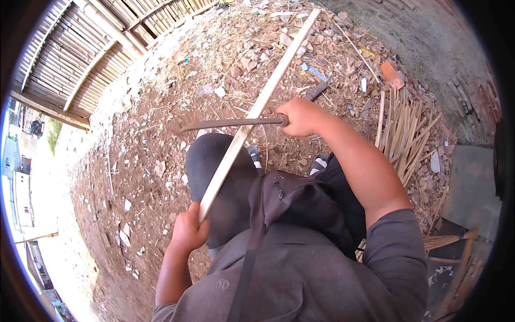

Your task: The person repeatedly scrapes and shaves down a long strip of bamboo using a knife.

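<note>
My left hand is closed around the lower end of a long pale strip, bamboo or wood. The strip slants up and away to the right, passing over my left knee. My right hand grips the handle of a machete with a dark, slightly curved blade. That blade points left and crosses the strip just beyond the knee; whether its edge bites in, I cannot tell. Just past my right hand shows a dark ribbed object, partly hidden, whose kind is unclear.
A pile of thin split strips lies at the right, near a broken orange brick or tile. Rubble and scraps litter the dirt ground. At the upper left stands a slatted bamboo panel. A grey sheet lies at far right.
</note>
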`<state>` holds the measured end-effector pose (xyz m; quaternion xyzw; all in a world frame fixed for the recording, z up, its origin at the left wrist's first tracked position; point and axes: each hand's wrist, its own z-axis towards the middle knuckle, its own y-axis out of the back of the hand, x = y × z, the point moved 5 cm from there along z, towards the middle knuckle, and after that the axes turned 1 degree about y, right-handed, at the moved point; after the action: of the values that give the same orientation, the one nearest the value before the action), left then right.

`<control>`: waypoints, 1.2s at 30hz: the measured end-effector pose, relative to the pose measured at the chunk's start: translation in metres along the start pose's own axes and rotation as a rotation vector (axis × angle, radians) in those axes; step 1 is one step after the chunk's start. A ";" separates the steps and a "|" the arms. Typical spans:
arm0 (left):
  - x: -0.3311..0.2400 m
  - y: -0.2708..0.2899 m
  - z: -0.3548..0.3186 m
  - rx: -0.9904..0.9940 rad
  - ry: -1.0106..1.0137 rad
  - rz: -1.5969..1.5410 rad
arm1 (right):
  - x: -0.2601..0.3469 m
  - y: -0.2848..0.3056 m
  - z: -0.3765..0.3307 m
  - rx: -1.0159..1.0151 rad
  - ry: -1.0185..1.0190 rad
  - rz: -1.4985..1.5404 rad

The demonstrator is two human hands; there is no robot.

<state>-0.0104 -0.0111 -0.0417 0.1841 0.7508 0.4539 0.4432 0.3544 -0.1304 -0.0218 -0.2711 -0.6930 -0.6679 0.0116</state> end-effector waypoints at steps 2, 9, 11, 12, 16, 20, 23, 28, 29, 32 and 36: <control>-0.005 0.002 0.006 0.018 0.004 0.017 | -0.016 -0.010 0.008 0.110 -0.035 0.091; 0.001 0.001 0.000 -0.005 -0.009 0.007 | 0.000 -0.006 0.007 -0.058 0.096 0.001; -0.011 0.001 0.003 0.003 0.021 -0.003 | -0.045 -0.009 0.011 0.001 -0.035 0.159; -0.013 0.003 0.008 -0.009 0.063 -0.012 | -0.043 -0.007 0.013 -0.003 -0.029 0.154; -0.002 0.000 0.004 -0.008 0.047 -0.024 | -0.010 -0.002 0.001 -0.063 0.009 0.199; -0.005 0.000 -0.002 -0.006 0.062 0.040 | 0.016 0.006 0.000 -0.019 0.086 -0.201; -0.007 0.001 0.012 -0.041 0.014 0.078 | -0.041 0.001 0.014 0.028 -0.120 0.004; -0.003 0.001 0.003 -0.039 -0.010 0.048 | -0.006 0.004 0.005 -0.181 0.018 0.029; 0.000 0.000 0.001 -0.035 -0.007 0.049 | 0.000 0.005 0.005 -0.180 0.068 -0.036; -0.002 0.001 -0.003 -0.054 -0.014 0.057 | -0.041 0.007 0.007 -0.176 -0.027 0.100; -0.006 0.005 0.008 -0.015 -0.036 0.053 | -0.078 0.013 0.005 -0.150 -0.341 0.149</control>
<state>-0.0011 -0.0081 -0.0360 0.2090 0.7342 0.4677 0.4456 0.4275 -0.1548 -0.0402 -0.4312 -0.6111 -0.6593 -0.0768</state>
